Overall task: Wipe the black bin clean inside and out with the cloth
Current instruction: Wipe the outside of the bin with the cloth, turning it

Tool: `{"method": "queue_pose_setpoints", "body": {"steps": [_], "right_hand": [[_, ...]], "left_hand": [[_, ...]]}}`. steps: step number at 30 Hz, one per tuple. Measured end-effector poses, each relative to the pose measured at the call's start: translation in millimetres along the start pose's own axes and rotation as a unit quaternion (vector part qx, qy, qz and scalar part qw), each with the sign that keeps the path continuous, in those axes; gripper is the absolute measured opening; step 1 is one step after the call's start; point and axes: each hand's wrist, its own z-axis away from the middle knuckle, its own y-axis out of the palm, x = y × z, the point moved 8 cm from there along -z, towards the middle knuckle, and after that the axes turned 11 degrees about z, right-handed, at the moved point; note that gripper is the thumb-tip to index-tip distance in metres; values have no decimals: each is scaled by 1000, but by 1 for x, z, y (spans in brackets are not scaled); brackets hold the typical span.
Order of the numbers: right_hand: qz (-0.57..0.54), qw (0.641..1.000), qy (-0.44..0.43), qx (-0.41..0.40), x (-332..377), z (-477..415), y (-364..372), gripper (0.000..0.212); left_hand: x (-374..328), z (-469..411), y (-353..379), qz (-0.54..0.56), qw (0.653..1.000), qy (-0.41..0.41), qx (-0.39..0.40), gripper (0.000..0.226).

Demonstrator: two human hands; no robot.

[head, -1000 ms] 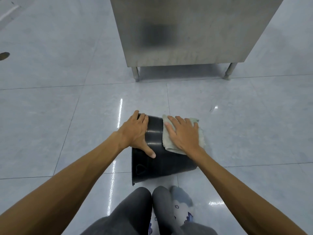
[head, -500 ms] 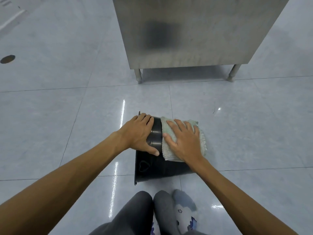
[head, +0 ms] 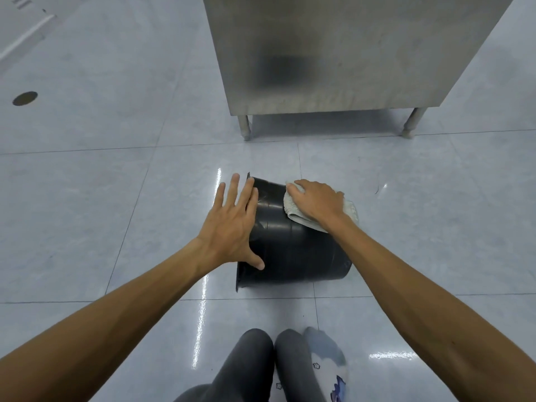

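The black bin (head: 293, 250) lies on its side on the tiled floor, its open rim facing left and its base to the right. My left hand (head: 232, 224) rests flat near the rim end, fingers spread and thumb pressed on the wall. My right hand (head: 316, 203) presses a pale green cloth (head: 298, 217) onto the far upper side of the bin near its base. The bin's inside is hidden from view.
A stainless steel cabinet (head: 348, 53) on short legs stands just beyond the bin. My knees and a patterned sock (head: 327, 361) are at the bottom edge. A round floor drain (head: 25, 98) sits far left.
My right hand has slid the cloth toward the far side of the bin. My left hand has lifted its fingers and spread them. More of the bin's near wall shows now.
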Motion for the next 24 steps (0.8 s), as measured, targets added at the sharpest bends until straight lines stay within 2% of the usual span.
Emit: {"method": "queue_pose_setpoints", "body": {"steps": [3,6,9,16,19,24], "right_hand": [[0,1000,-16,10,14,-6,1,60],[12,999,-46,-13,32,-2,3,61],[53,990,-97,-88,48,19,4,63],[109,946,-189,-241,39,110,39,88],[108,919,-227,-303,30,136,55,83],[99,933,-171,-301,40,127,49,68]], "left_hand": [[14,1,8,65,998,-11,18,156],[17,-10,7,77,996,-15,35,156],[19,-23,5,68,996,-22,53,157],[22,-28,7,105,992,-25,70,161],[20,-22,11,88,993,-26,68,160],[13,-5,20,85,996,-17,34,157]]}}
